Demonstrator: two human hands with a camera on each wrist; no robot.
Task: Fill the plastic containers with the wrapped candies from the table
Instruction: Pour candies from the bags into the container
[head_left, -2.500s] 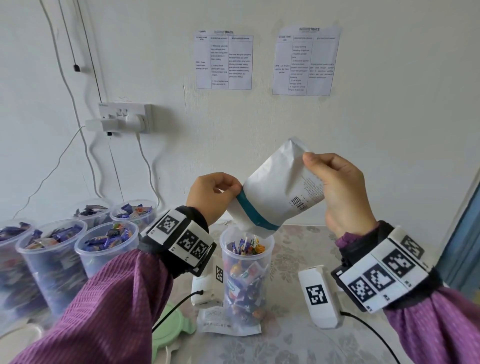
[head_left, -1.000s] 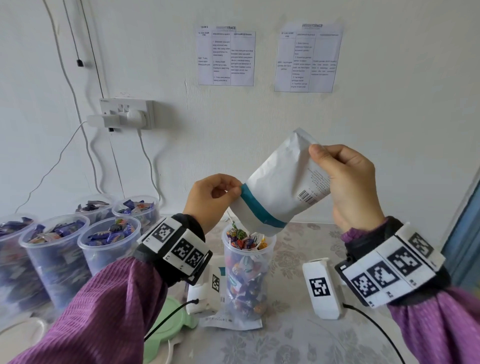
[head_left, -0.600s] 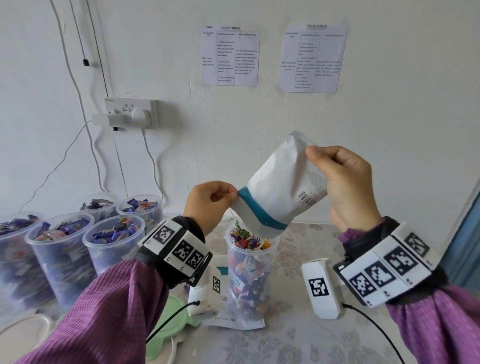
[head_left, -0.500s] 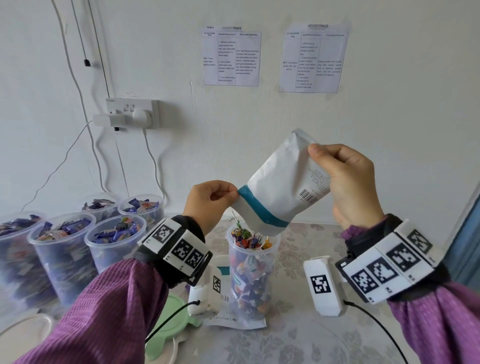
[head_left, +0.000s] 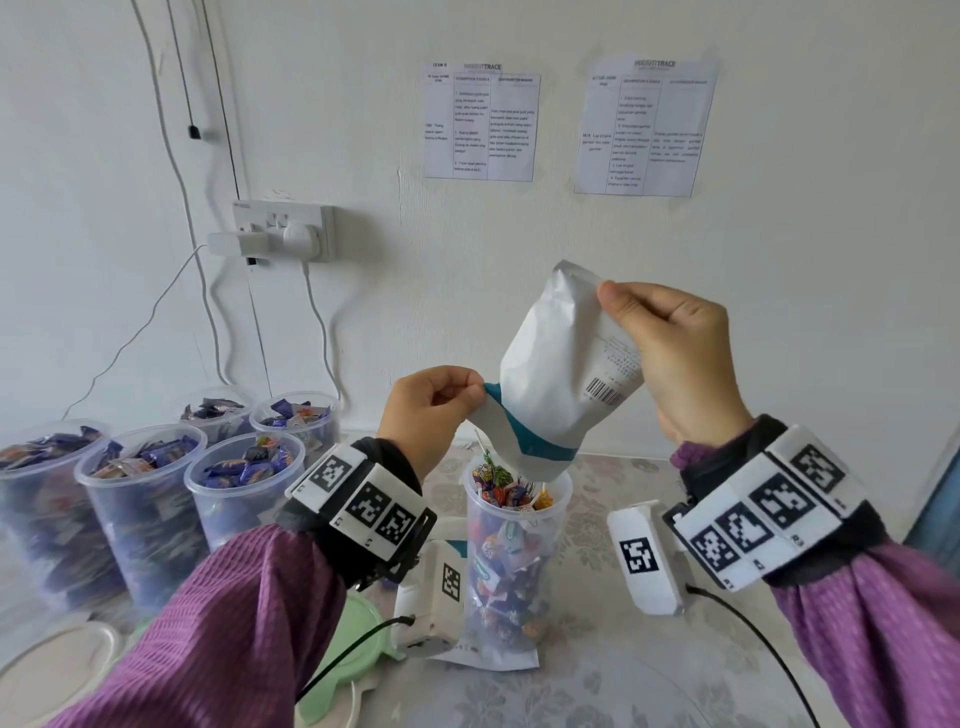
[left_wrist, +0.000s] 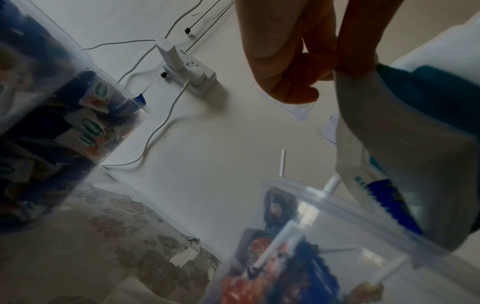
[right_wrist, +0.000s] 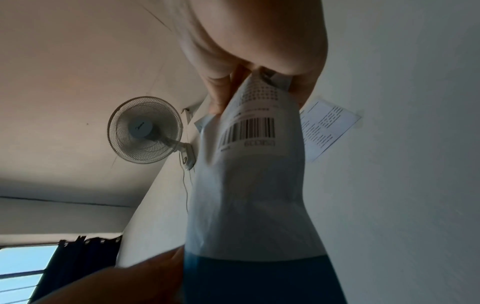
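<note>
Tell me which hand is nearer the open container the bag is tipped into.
Left. The left hand pinches the bag at its mouth, just above the container; the right hand grips the bag's raised bottom end, higher.

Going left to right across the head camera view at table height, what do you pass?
Filled candy tubs → left hand pinching the bag's mouth → bag tipped over the open container → right hand gripping the bag's upper end.
</note>
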